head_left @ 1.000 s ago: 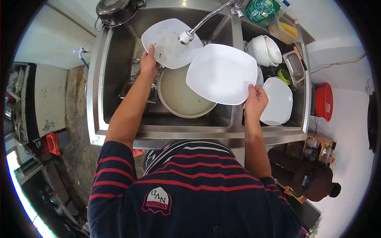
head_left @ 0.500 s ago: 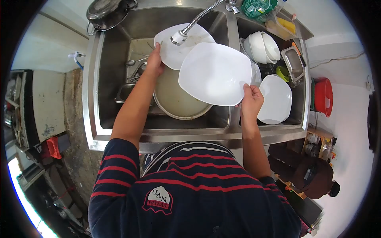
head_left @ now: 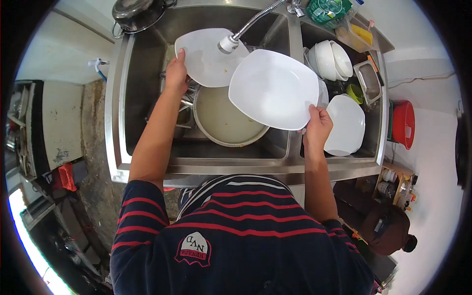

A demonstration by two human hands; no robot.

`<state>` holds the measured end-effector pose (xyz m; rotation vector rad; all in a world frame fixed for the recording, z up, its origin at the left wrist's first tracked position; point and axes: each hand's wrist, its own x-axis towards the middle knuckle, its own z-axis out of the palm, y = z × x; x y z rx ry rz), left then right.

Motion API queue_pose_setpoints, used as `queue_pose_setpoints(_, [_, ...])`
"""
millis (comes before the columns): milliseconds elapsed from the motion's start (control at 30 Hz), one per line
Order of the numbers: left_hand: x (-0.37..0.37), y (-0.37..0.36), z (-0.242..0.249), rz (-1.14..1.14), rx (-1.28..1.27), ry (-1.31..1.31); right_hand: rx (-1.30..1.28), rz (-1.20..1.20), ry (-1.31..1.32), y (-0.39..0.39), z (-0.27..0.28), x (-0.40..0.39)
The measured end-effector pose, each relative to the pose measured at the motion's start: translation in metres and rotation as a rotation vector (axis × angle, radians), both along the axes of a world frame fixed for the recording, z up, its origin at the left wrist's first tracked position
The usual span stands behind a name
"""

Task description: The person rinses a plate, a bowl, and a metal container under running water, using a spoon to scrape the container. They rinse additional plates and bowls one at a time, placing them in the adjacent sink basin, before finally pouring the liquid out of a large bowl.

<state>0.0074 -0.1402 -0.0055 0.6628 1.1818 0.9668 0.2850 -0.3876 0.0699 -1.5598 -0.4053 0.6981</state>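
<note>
My left hand [head_left: 177, 73] grips the left edge of a white plate [head_left: 204, 56], which has small food bits on it and sits over the left basin. In my right hand [head_left: 317, 126] is the lower right corner of a second white plate [head_left: 275, 91], tilted above the divider side of that basin. The two plates are close, and the right one overlaps the left one in view. Below them a large round pan [head_left: 228, 123] holds cloudy water. A flexible faucet head [head_left: 228, 44] hangs over the left plate.
The right basin holds white bowls [head_left: 330, 59], stacked white plates [head_left: 345, 125], a green cup [head_left: 354, 93] and a metal tray [head_left: 368, 81]. A dark pot [head_left: 137, 14] stands at the back left corner. Another person [head_left: 386, 228] is at the lower right.
My left hand has moved left with its plate, showing more of its surface. My right hand and its plate have shifted slightly right. Both hands keep their hold.
</note>
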Motion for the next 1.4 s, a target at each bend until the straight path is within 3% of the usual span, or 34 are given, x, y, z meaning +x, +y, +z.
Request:
queue_pose_setpoints(333, [0.002,-0.006,-0.013,0.224,0.321,0.03,-0.031,0.074,0.035,0.026,-0.014,-0.018])
queue_pose_setpoints(667, [-0.013,-0.018,0.014,0.271,0.382,0.169,-0.077,0.138,0.11,0.066,-0.039,-0.047])
queue_pose_setpoints(833, [-0.016,-0.027,0.019,0.306,0.314,0.029,-0.118,0.137,0.183,0.091,-0.064,-0.06])
queue_pose_setpoints(1133, [-0.014,-0.037,0.018,0.275,0.222,-0.02,-0.114,-0.014,0.072,0.133,-0.082,-0.065])
queue_pose_setpoints(1400, [-0.035,-0.025,0.016,0.307,0.138,0.012,-0.071,-0.023,-0.275,0.143,-0.083,-0.047])
